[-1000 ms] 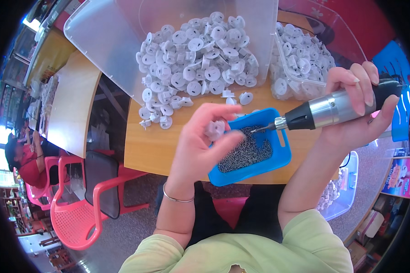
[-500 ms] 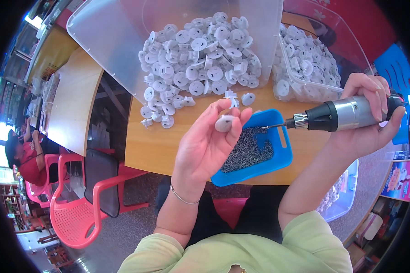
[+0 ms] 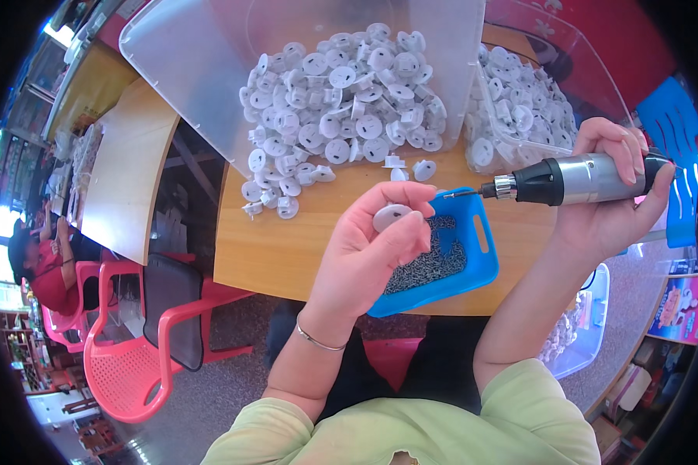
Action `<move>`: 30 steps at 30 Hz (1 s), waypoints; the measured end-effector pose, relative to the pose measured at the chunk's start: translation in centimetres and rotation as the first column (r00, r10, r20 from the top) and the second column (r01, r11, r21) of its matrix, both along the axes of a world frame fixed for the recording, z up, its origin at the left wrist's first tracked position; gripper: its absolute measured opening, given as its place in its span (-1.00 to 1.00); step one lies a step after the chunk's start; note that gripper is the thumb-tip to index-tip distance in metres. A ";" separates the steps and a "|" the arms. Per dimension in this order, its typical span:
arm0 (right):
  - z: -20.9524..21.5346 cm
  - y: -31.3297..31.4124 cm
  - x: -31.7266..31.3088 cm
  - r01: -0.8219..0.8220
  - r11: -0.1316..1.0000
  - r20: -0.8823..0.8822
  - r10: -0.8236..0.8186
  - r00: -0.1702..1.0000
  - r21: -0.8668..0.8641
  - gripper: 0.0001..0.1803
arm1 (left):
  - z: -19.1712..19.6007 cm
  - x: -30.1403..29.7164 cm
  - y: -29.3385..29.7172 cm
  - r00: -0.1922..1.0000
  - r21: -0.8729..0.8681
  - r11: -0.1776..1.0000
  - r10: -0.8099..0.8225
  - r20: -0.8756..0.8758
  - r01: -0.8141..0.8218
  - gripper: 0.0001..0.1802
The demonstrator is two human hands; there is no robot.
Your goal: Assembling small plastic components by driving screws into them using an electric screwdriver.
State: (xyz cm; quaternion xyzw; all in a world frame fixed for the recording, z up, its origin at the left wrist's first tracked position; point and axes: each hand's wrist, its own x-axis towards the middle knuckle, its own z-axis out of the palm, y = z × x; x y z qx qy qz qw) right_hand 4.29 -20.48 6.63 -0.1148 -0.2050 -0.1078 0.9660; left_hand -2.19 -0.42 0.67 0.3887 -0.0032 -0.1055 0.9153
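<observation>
On the wooden counter [image 3: 271, 256] the big clear bin [image 3: 209, 70] spills white plastic discs [image 3: 341, 101]. Since a second ago the right hand [image 3: 605, 194], wrapped around the electric screwdriver [image 3: 574, 178], has drawn back rightward, its bit now just clear of the part and level over the blue screw tray [image 3: 481, 256]. The left hand [image 3: 368, 248], raised and palm-up, pinches one white disc [image 3: 392, 217] at its fingertips, above the tray.

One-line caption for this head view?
Left hand holds a white disc part; right hand aims an electric screwdriver.
</observation>
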 end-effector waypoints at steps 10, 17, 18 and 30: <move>0.2 1.3 -0.1 0.004 1.000 -0.038 -0.004 0.999 -0.004 -0.63 | 0.0 -0.3 0.0 0.993 0.281 0.958 0.026 0.115 -0.057 -0.78; 0.1 1.7 -0.1 -0.019 1.000 -0.040 0.019 0.999 -0.009 -0.62 | -0.2 -0.2 0.1 0.990 0.289 0.952 0.070 0.122 -0.103 -0.83; 0.0 1.9 0.0 -0.023 1.000 -0.041 0.023 0.999 -0.006 -0.62 | -0.3 -0.2 0.1 0.988 0.292 0.950 0.080 0.129 -0.115 -0.84; 0.0 1.7 0.1 -0.020 1.000 -0.040 0.019 0.999 -0.019 -0.63 | -0.4 -0.1 -0.1 0.979 0.283 0.945 0.124 0.162 -0.167 -0.89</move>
